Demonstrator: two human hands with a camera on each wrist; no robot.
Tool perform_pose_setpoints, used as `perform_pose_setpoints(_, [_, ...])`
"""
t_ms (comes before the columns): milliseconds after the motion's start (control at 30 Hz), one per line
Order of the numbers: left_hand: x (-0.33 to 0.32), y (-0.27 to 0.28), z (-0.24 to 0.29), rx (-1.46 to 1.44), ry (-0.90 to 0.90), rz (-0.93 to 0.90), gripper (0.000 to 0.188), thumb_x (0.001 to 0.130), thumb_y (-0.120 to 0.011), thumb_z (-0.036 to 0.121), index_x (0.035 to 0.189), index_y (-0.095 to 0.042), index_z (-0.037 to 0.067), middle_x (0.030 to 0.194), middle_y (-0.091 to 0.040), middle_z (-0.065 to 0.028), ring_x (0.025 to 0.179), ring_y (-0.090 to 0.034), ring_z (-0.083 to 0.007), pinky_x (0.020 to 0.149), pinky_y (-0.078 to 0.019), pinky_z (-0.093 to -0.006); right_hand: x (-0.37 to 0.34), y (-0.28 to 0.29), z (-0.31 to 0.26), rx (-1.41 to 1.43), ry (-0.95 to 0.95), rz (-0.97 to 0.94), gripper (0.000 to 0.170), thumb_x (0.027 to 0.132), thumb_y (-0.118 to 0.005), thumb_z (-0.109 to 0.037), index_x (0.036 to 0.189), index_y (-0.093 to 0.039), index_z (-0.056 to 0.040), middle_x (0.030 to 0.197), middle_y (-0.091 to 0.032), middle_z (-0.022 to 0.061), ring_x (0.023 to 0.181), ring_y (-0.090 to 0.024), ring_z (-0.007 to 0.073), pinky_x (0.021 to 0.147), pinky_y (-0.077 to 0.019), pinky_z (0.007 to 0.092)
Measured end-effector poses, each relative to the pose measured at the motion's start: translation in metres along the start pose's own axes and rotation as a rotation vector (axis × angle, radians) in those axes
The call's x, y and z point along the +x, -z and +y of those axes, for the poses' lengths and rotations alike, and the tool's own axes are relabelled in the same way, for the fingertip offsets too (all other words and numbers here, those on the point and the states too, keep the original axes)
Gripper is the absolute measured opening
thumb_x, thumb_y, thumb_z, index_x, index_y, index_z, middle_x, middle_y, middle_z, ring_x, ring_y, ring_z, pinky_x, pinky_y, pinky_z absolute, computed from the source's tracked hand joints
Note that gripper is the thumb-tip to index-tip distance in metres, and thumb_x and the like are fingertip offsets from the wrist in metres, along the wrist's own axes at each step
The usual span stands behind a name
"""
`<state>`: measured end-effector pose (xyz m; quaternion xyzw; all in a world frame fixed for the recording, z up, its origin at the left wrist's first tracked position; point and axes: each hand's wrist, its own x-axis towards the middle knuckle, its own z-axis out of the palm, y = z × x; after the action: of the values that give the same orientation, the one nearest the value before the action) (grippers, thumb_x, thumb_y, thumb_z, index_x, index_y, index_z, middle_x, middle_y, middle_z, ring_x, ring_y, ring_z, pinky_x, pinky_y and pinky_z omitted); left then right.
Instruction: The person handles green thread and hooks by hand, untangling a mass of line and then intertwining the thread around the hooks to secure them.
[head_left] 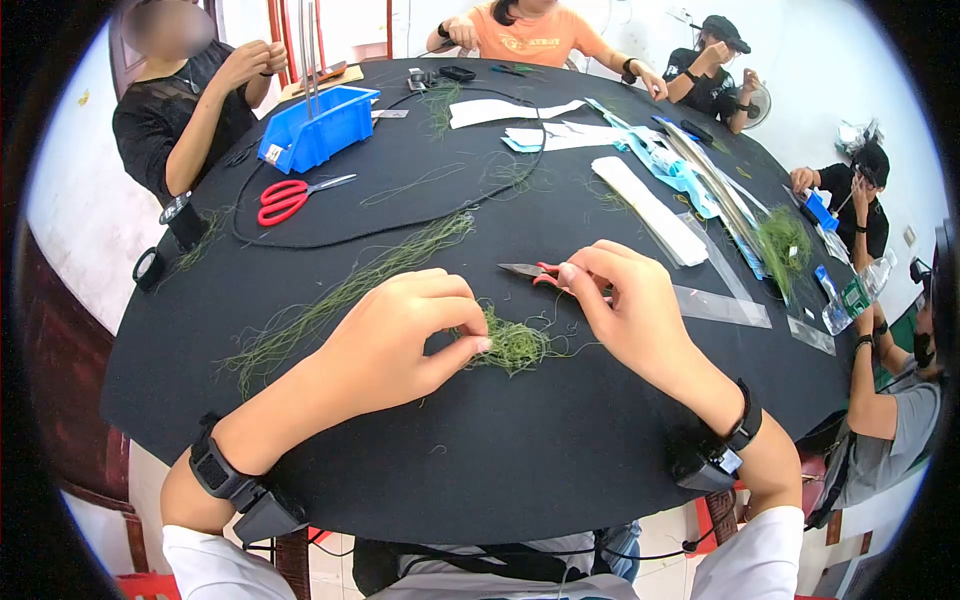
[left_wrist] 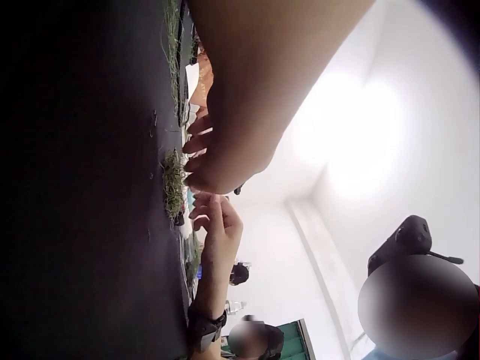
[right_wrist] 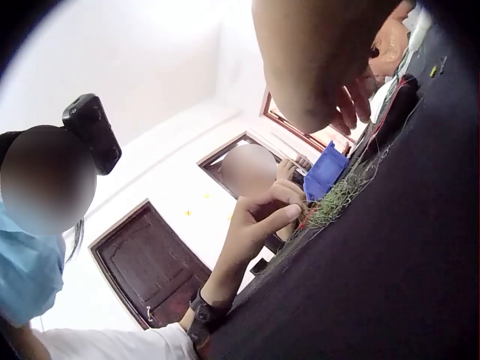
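Observation:
A tangled clump of thin green strands (head_left: pixel 515 345) lies on the black table in front of the person. The left hand (head_left: pixel 420 325) pinches at its left edge, thumb and forefinger curled into the strands; the right wrist view also shows this left hand (right_wrist: pixel 262 221) at the clump. To the upper right of the clump, the right hand (head_left: pixel 630 300) has its thumb and forefinger tips together over red-handled pliers (head_left: pixel 525 270), whose jaws point left. I cannot tell whether those fingertips hold a strand. The right hand (left_wrist: pixel 221 221) is beyond the left one in the left wrist view.
Long green strands (head_left: pixel 350 290) stretch along the left. Farther back are red scissors (head_left: pixel 285 202), a black cord loop (head_left: pixel 400 222), a blue bin (head_left: pixel 325 125) and black tape rolls (head_left: pixel 148 268). White strips (head_left: pixel 650 212) and a clear ruler-like strip (head_left: pixel 720 306) lie right. Several people sit around.

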<state>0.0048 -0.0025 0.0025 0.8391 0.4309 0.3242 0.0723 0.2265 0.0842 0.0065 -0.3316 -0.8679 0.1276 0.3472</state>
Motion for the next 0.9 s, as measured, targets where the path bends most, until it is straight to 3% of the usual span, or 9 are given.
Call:
perform_pose_setpoints(100, [0.0, 0.0, 0.002, -0.106, 0.104, 0.002, 0.01, 0.08, -0.07, 0.009, 0.084, -0.065, 0.001, 0.081, -0.062, -0.008, 0.073, -0.062, -0.02, 0.065, -0.0485, -0.0306, -0.003, -0.001, -0.009, 0.146, 0.242, -0.054, 0.014, 0.079, -0.07, -0.016, 0.081, -0.062, -0.0046, 0.074, -0.059, 0.0074, 0.064, -0.06, 0.0253, 0.057, -0.0476, 0.0356])
perform_pose_setpoints(133, [0.001, 0.0, 0.002, -0.142, 0.135, 0.0, 0.01, 0.08, -0.07, 0.009, 0.084, -0.065, 0.001, 0.08, -0.063, -0.008, 0.071, -0.062, -0.0188, 0.064, -0.0484, -0.0297, -0.002, -0.002, -0.007, 0.081, 0.415, -0.07, 0.018, 0.075, -0.074, -0.016, 0.081, -0.061, -0.0062, 0.076, -0.059, 0.0055, 0.071, -0.059, 0.0246, 0.063, -0.0482, 0.0358])
perform_pose_setpoints(300, [0.001, 0.0, 0.005, -0.24, 0.263, -0.006, 0.011, 0.083, -0.066, 0.01, 0.087, -0.066, -0.001, 0.079, -0.066, -0.0078, 0.071, -0.061, -0.0136, 0.065, -0.0482, -0.028, -0.007, -0.015, -0.01, -0.01, 0.515, -0.087, 0.017, 0.072, -0.074, -0.013, 0.08, -0.06, -0.007, 0.077, -0.057, 0.0068, 0.076, -0.058, 0.0263, 0.069, -0.0477, 0.0371])
perform_pose_setpoints(400, [0.002, 0.002, 0.005, -0.321, 0.341, -0.027, 0.013, 0.086, -0.064, 0.011, 0.089, -0.067, -0.001, 0.081, -0.067, -0.0064, 0.073, -0.061, -0.011, 0.066, -0.0483, -0.0274, -0.007, -0.017, -0.001, 0.067, 0.463, -0.138, 0.015, 0.072, -0.072, -0.011, 0.08, -0.06, -0.0066, 0.077, -0.057, 0.0068, 0.077, -0.057, 0.027, 0.069, -0.0477, 0.0378])
perform_pose_setpoints(433, [0.002, 0.001, 0.004, -0.346, 0.354, -0.023, 0.014, 0.086, -0.063, 0.012, 0.09, -0.067, -0.002, 0.081, -0.067, -0.0059, 0.074, -0.061, -0.0106, 0.067, -0.0484, -0.0272, -0.005, -0.015, -0.002, 0.118, 0.454, -0.112, 0.01, 0.075, -0.07, -0.007, 0.082, -0.062, -0.005, 0.076, -0.059, 0.0056, 0.075, -0.059, 0.0232, 0.066, -0.0481, 0.0347])
perform_pose_setpoints(533, [0.002, 0.0, 0.0, -0.454, 0.389, 0.001, 0.016, 0.089, -0.062, 0.013, 0.091, -0.066, -0.002, 0.082, -0.067, -0.0048, 0.076, -0.062, -0.0105, 0.07, -0.0488, -0.0266, -0.007, -0.005, -0.014, 0.379, 0.135, -0.18, 0.006, 0.079, -0.068, -0.004, 0.084, -0.065, -0.0036, 0.076, -0.061, 0.0058, 0.071, -0.061, 0.0176, 0.06, -0.0476, 0.0294])
perform_pose_setpoints(567, [0.002, -0.001, -0.001, -0.498, 0.398, 0.01, 0.016, 0.09, -0.061, 0.014, 0.091, -0.066, -0.002, 0.082, -0.067, -0.0045, 0.077, -0.062, -0.0106, 0.071, -0.049, -0.0264, -0.008, -0.007, -0.011, 0.433, 0.12, -0.159, 0.005, 0.084, -0.065, -0.004, 0.087, -0.066, -0.0015, 0.076, -0.063, 0.0048, 0.069, -0.061, 0.0109, 0.057, -0.0462, 0.0245])
perform_pose_setpoints(700, [0.003, 0.0, 0.0, -0.618, 0.413, 0.032, 0.016, 0.092, -0.06, 0.015, 0.093, -0.064, -0.001, 0.082, -0.067, -0.0055, 0.078, -0.062, -0.0099, 0.074, -0.0486, -0.0255, -0.006, -0.009, -0.003, 0.65, -0.015, -0.26, 0.011, 0.089, -0.062, -0.009, 0.088, -0.066, 0.0021, 0.078, -0.062, 0.0014, 0.072, -0.058, 0.0064, 0.059, -0.047, 0.023])
perform_pose_setpoints(900, [0.001, -0.003, -0.001, -0.781, 0.445, -0.002, 0.017, 0.093, -0.06, 0.016, 0.094, -0.064, 0.0, 0.08, -0.065, -0.0032, 0.076, -0.06, -0.0083, 0.072, -0.047, -0.024, -0.006, -0.009, -0.002, 0.776, -0.111, -0.323, 0.013, 0.091, -0.06, -0.01, 0.09, -0.065, 0.001, 0.077, -0.062, 0.0018, 0.071, -0.059, 0.0067, 0.061, -0.0477, 0.0224])
